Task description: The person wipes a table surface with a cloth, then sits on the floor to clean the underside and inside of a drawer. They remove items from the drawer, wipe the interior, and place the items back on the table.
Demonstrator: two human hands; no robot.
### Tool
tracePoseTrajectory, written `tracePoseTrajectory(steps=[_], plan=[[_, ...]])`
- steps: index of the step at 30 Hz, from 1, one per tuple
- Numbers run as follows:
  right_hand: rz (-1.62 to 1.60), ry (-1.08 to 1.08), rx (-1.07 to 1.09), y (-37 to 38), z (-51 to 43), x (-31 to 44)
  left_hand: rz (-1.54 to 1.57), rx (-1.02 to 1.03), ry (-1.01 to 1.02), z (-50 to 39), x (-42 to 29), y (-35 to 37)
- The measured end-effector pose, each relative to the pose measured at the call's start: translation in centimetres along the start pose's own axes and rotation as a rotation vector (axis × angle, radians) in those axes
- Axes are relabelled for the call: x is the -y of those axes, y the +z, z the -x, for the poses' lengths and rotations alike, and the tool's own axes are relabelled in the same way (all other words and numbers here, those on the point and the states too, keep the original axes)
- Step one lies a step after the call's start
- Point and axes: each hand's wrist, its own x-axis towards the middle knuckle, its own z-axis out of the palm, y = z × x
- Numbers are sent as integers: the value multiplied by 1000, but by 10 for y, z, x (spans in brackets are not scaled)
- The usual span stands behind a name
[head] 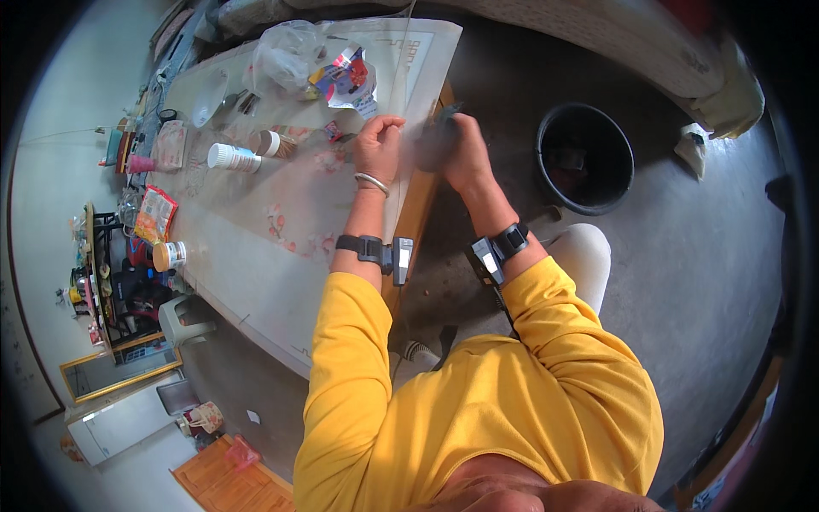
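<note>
My right hand [470, 153] is closed on a dark cloth [438, 137], which looks blurred, at the wooden edge of the table. Beside it my left hand [377, 148], with a silver bangle at the wrist, is curled over the table edge; whether its fingers pinch anything cannot be seen. A clear plastic cover [307, 211] lies over the table. Left of my left hand lie a small red packet [333, 131], a jar of thin brown sticks [279, 144] and a white bottle [235, 158]. A colourful printed pouch [349, 83] sits beyond it.
A black bucket [585, 159] with some litter inside stands on the floor to the right. At the table's far end are a clear plastic bag [291, 54] and a white bowl [210, 99]. An orange-lidded jar [169, 256] and a red-orange packet [155, 214] rest at its left edge, near a plastic stool [182, 323].
</note>
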Motion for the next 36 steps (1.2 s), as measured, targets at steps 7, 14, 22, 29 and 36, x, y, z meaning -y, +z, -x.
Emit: tracePoseTrajectory(steps=[7, 14, 22, 29, 36], plan=[[1168, -366, -188, 11, -11, -13, -4, -2, 67, -1, -5, 0], [950, -412, -404, 19, -29, -17, 27, -9, -87, 3, -10, 1], [-148, 14, 74, -39, -63, -40, 56, -16, -93, 1, -11, 1], [-72, 85, -38, -31, -8, -10, -23, -4, -23, 1, -7, 0], [1159, -304, -323, 2, -39, -13, 46, -9, -79, 1, -13, 1]])
